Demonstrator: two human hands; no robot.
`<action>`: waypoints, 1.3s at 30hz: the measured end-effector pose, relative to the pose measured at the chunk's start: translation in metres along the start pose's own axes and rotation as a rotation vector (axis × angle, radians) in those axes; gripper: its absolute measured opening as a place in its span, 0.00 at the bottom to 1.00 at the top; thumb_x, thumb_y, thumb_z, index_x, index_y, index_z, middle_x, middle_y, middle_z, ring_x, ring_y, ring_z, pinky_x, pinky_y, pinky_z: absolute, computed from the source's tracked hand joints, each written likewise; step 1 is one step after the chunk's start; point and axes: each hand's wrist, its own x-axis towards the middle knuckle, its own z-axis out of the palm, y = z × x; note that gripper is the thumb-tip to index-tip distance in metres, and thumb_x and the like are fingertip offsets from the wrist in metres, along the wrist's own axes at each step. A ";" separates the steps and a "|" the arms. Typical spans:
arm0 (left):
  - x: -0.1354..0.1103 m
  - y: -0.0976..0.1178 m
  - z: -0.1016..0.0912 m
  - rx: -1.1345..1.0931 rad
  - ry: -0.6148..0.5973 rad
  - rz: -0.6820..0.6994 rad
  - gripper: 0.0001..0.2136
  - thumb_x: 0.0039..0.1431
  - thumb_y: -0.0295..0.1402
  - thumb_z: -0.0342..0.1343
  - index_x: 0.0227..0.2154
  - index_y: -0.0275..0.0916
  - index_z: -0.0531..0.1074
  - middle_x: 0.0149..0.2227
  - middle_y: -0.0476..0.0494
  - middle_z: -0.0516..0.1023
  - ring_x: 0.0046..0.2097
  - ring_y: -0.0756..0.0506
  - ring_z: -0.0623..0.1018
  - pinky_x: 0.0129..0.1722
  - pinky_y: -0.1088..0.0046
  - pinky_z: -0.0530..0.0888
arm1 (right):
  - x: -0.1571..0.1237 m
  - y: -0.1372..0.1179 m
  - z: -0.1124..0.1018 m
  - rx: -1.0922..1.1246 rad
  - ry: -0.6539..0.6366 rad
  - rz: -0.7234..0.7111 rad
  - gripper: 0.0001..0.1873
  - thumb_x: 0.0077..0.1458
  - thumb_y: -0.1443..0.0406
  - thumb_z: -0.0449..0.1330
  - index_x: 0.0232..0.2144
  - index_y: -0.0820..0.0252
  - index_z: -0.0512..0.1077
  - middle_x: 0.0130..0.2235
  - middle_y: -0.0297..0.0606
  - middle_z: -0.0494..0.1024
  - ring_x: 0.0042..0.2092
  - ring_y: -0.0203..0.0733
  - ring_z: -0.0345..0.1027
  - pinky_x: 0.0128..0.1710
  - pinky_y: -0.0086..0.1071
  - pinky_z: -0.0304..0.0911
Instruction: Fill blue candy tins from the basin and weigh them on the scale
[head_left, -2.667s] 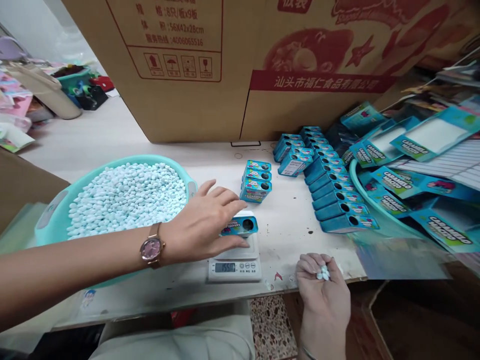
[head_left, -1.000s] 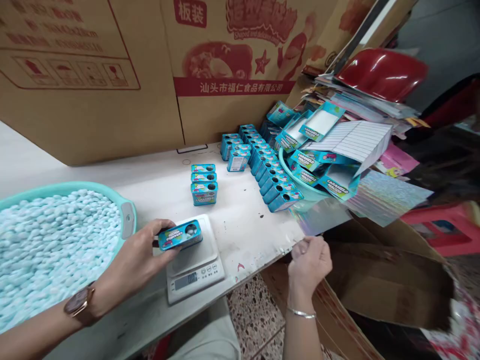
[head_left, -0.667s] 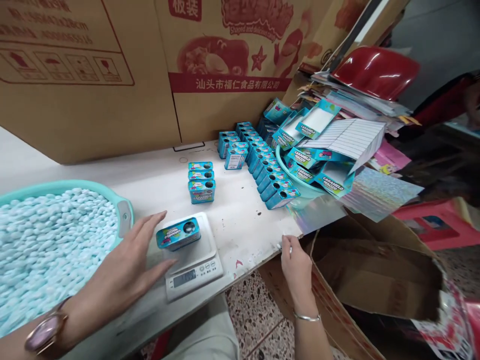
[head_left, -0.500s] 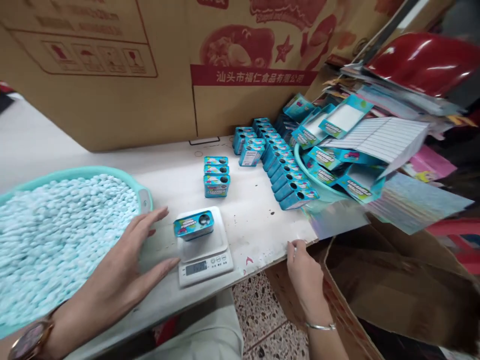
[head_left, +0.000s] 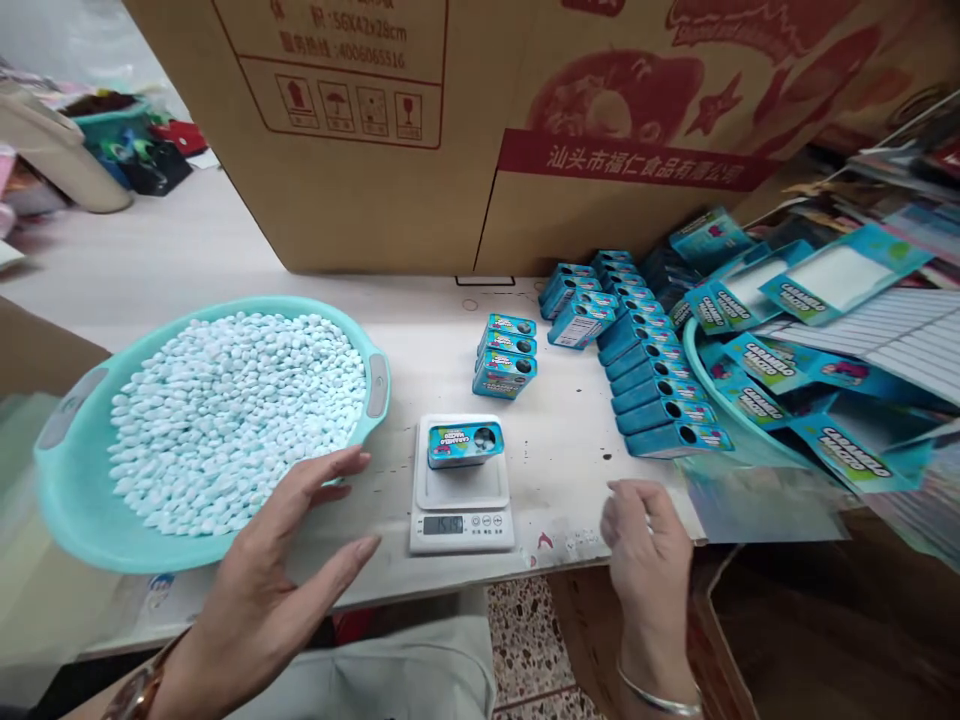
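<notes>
My left hand (head_left: 289,570) is open, thumb and fingers apart, between the candy basin and the scale, holding nothing. A small blue candy box (head_left: 457,445) lies on the pan of a white digital scale (head_left: 463,490), with candies showing through its round hole. The scale's display is lit and seems to read 151.9. To the right of the scale, my right hand (head_left: 649,560) is closed over the table's front edge. A small pale bit, apparently candy, shows between its fingers; the rest is hidden. Pale blue candies (head_left: 240,410) fill much of the turquoise basin (head_left: 64,500) at left.
Behind the scale stands a short row of boxes (head_left: 506,375). A longer row of boxes (head_left: 667,440) is at right, beside another basin (head_left: 701,365) heaped with flat packaging. A large cardboard carton (head_left: 360,220) rises at the back. The table's front edge (head_left: 555,570) is close to me.
The view has swung left, so the basin, scale and boxes appear farther right. My left hand stays open beside the scale; my right hand stays closed near the table edge.
</notes>
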 end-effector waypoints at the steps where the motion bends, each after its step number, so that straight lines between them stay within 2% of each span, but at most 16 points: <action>1: -0.002 0.001 0.004 -0.019 -0.001 -0.004 0.25 0.59 0.34 0.56 0.58 0.48 0.58 0.57 0.45 0.65 0.57 0.43 0.68 0.56 0.67 0.70 | 0.001 -0.013 0.015 0.033 -0.068 -0.005 0.16 0.57 0.51 0.55 0.32 0.58 0.65 0.21 0.25 0.57 0.22 0.32 0.49 0.22 0.26 0.48; 3: -0.006 0.005 0.012 -0.055 -0.008 -0.004 0.25 0.59 0.33 0.55 0.59 0.49 0.57 0.57 0.46 0.66 0.57 0.44 0.68 0.56 0.69 0.70 | 0.003 -0.037 0.041 0.020 -0.195 -0.078 0.13 0.59 0.54 0.54 0.31 0.57 0.65 0.22 0.26 0.59 0.23 0.32 0.51 0.23 0.26 0.50; 6: -0.011 0.008 0.024 -0.109 -0.024 0.001 0.26 0.60 0.34 0.55 0.60 0.50 0.55 0.56 0.46 0.67 0.56 0.45 0.69 0.55 0.71 0.70 | 0.005 -0.068 0.065 -0.143 -0.365 -0.280 0.10 0.61 0.57 0.52 0.32 0.56 0.66 0.26 0.30 0.66 0.27 0.33 0.58 0.29 0.27 0.54; 9: -0.015 0.007 0.031 -0.135 -0.032 -0.001 0.26 0.60 0.34 0.54 0.59 0.51 0.55 0.56 0.47 0.68 0.56 0.46 0.70 0.54 0.72 0.71 | 0.007 -0.084 0.076 -0.350 -0.522 -0.465 0.09 0.63 0.60 0.50 0.37 0.56 0.67 0.32 0.33 0.73 0.32 0.36 0.65 0.34 0.29 0.55; 12: -0.019 0.001 0.030 -0.142 -0.028 -0.018 0.25 0.60 0.35 0.55 0.59 0.52 0.55 0.56 0.47 0.68 0.56 0.46 0.70 0.53 0.71 0.72 | 0.009 -0.089 0.080 -0.401 -0.561 -0.538 0.09 0.63 0.61 0.51 0.40 0.56 0.69 0.36 0.36 0.75 0.36 0.37 0.67 0.37 0.30 0.55; 13: -0.020 -0.001 0.029 -0.143 -0.029 -0.026 0.25 0.60 0.35 0.55 0.59 0.52 0.56 0.56 0.47 0.68 0.56 0.46 0.70 0.53 0.71 0.72 | 0.010 -0.090 0.081 -0.357 -0.550 -0.508 0.09 0.62 0.60 0.51 0.38 0.56 0.70 0.35 0.35 0.75 0.35 0.37 0.66 0.36 0.30 0.55; 15: -0.022 -0.006 0.028 -0.150 -0.037 -0.044 0.25 0.60 0.36 0.55 0.59 0.53 0.56 0.56 0.48 0.69 0.55 0.46 0.71 0.53 0.71 0.72 | 0.011 -0.094 0.084 -0.145 -0.499 -0.361 0.10 0.61 0.59 0.53 0.33 0.57 0.70 0.27 0.31 0.69 0.28 0.33 0.61 0.29 0.28 0.54; 17: -0.023 -0.009 0.027 -0.166 -0.049 -0.066 0.24 0.60 0.36 0.55 0.58 0.54 0.57 0.55 0.49 0.69 0.55 0.46 0.71 0.53 0.70 0.72 | 0.013 -0.100 0.091 0.221 -0.429 -0.143 0.13 0.61 0.56 0.52 0.29 0.57 0.67 0.21 0.26 0.58 0.21 0.29 0.49 0.21 0.26 0.46; 19: -0.025 -0.011 0.029 -0.190 -0.056 -0.092 0.23 0.60 0.37 0.54 0.58 0.54 0.58 0.55 0.50 0.70 0.54 0.46 0.72 0.52 0.70 0.73 | 0.015 -0.107 0.102 0.600 -0.386 0.064 0.15 0.61 0.54 0.51 0.28 0.57 0.64 0.20 0.24 0.51 0.19 0.28 0.39 0.17 0.25 0.38; 22: -0.027 -0.012 0.032 -0.218 -0.055 -0.119 0.22 0.60 0.37 0.54 0.57 0.54 0.58 0.55 0.50 0.70 0.53 0.46 0.73 0.52 0.69 0.73 | 0.019 -0.115 0.118 0.908 -0.359 0.213 0.15 0.60 0.54 0.53 0.28 0.57 0.63 0.21 0.23 0.51 0.19 0.27 0.39 0.16 0.24 0.38; 26: -0.031 -0.015 0.032 -0.225 -0.056 -0.140 0.22 0.60 0.37 0.54 0.57 0.54 0.58 0.55 0.49 0.70 0.53 0.46 0.73 0.52 0.68 0.73 | 0.022 -0.117 0.129 0.945 -0.311 0.198 0.14 0.59 0.55 0.56 0.28 0.58 0.64 0.21 0.23 0.52 0.19 0.26 0.45 0.19 0.23 0.46; 30: -0.034 -0.021 0.031 -0.243 -0.061 -0.175 0.22 0.60 0.38 0.54 0.57 0.53 0.59 0.54 0.48 0.71 0.52 0.45 0.73 0.52 0.68 0.73 | 0.022 -0.115 0.130 0.910 -0.283 0.170 0.14 0.58 0.55 0.56 0.28 0.58 0.64 0.20 0.23 0.53 0.20 0.26 0.49 0.21 0.22 0.50; 33: -0.034 -0.024 0.032 -0.271 -0.063 -0.209 0.22 0.61 0.39 0.53 0.57 0.53 0.59 0.53 0.47 0.71 0.52 0.45 0.74 0.51 0.67 0.74 | 0.024 -0.116 0.127 0.916 -0.270 0.172 0.15 0.58 0.55 0.56 0.27 0.59 0.64 0.20 0.23 0.53 0.20 0.26 0.47 0.19 0.22 0.48; 36: -0.033 -0.025 0.032 -0.301 -0.063 -0.238 0.21 0.61 0.39 0.53 0.57 0.51 0.60 0.54 0.45 0.71 0.52 0.44 0.73 0.52 0.65 0.73 | 0.028 -0.116 0.120 1.001 -0.272 0.239 0.14 0.58 0.57 0.57 0.27 0.59 0.63 0.19 0.22 0.52 0.18 0.26 0.44 0.16 0.22 0.43; 39: -0.034 -0.025 0.032 -0.321 -0.063 -0.247 0.22 0.61 0.39 0.53 0.57 0.49 0.60 0.54 0.42 0.71 0.54 0.43 0.72 0.53 0.63 0.73 | 0.033 -0.116 0.111 1.099 -0.284 0.303 0.13 0.57 0.59 0.59 0.27 0.60 0.63 0.20 0.21 0.52 0.18 0.25 0.44 0.16 0.22 0.42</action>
